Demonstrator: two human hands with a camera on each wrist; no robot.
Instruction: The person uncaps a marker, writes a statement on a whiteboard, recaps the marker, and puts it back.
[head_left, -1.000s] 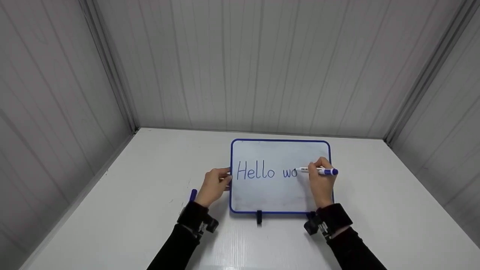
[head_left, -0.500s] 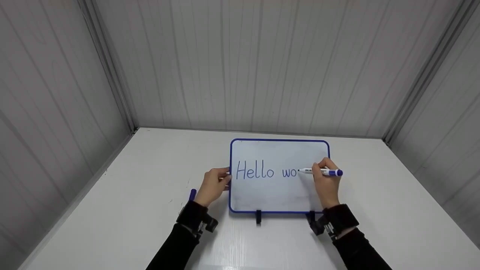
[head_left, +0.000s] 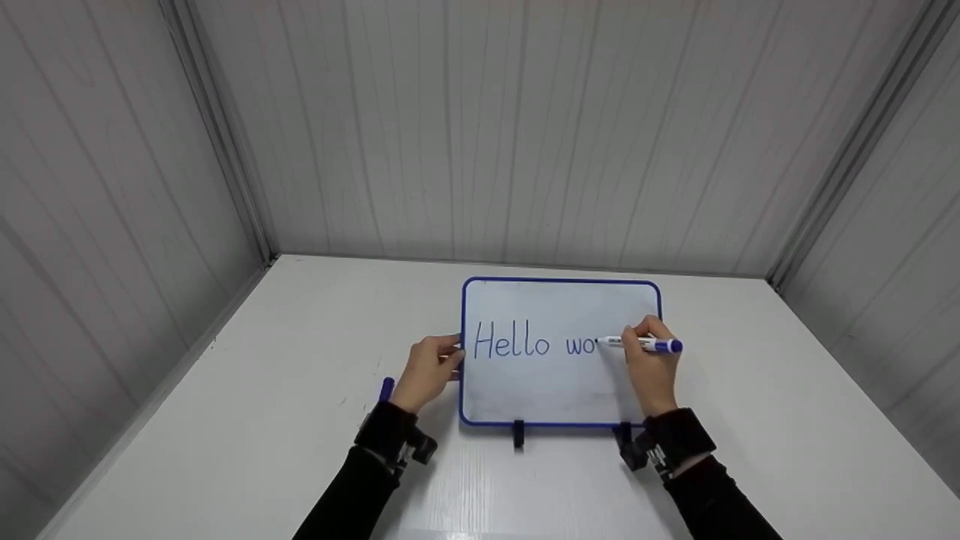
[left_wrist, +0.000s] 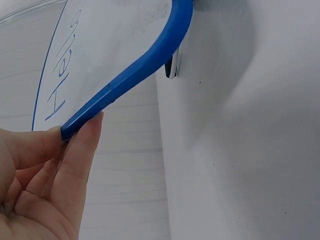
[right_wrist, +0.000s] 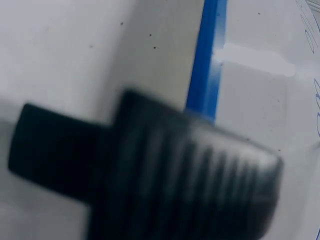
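A small whiteboard (head_left: pixel 555 390) with a blue frame (left_wrist: pixel 145 65) stands propped on the white table, with "Hello wo" written on it in blue. My left hand (head_left: pixel 427 371) grips the frame's left edge, thumb and fingers pinching it in the left wrist view (left_wrist: pixel 55 165). My right hand (head_left: pixel 651 371) holds a blue-and-white marker (head_left: pixel 641 344), its tip touching the board just right of the "o". The right wrist view shows only a blurred black foot (right_wrist: pixel 165 165) and the blue frame (right_wrist: pixel 207 70).
A blue marker cap (head_left: pixel 385 389) lies on the table (head_left: pixel 262 420) left of my left wrist. Two black feet (head_left: pixel 517 433) hold the board up at its lower edge. Grey panelled walls close in the table on three sides.
My right hand with the marker shifted slightly right from the "o", then set the tip back against the board. My left hand and the board stayed put.
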